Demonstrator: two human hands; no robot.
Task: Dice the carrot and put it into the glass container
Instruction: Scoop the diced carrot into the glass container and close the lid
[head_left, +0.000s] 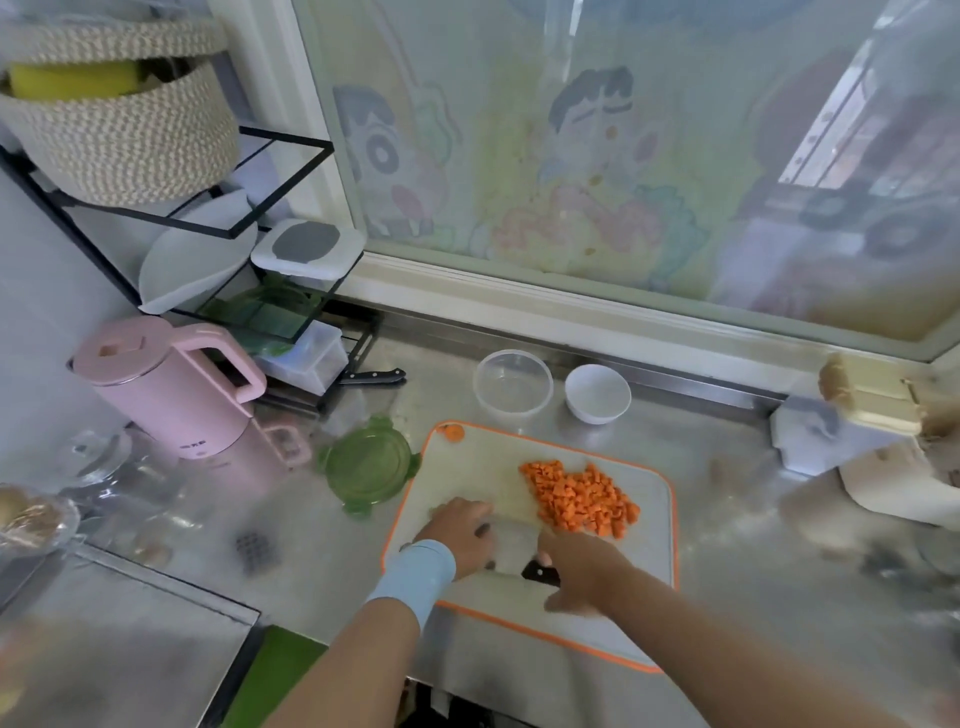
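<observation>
The cutting board (652, 519), white with an orange rim, lies at lower centre of the frame on a steel counter (727, 613). A loose pile of diced carrot (579, 499) sits on the board's upper right part, and none of it is in the glass container (511, 384). The container stands just above the board's top edge, with a small white bowl (597, 393) right beside it. One round carrot end (451, 431) rests alone in the board's upper left corner.

The right hand (576, 566) enters from the lower right, its fingers wrapped round the black handle of the knife (540, 571). The broad pale blade runs leftward across the board, just below the pile (it is heavily blurred, so its edge is hard to trace). The left hand (460, 530), with a light blue wristband (415, 571), rests at the blade's left end. I cannot tell whether its fingers lie flat on the blade or curl over it.

A green round lid (370, 465) lies left of the board, touching or nearly touching its rim. Further left stands a pink kettle (166, 387). Behind the kettle is a black wire rack (291, 140), with a second black-handled knife (371, 376) lying at its foot. A woven basket (114, 119) sits on the rack at the upper left of the frame. A window (623, 182) covered with a faded cartoon film fills the upper right.
</observation>
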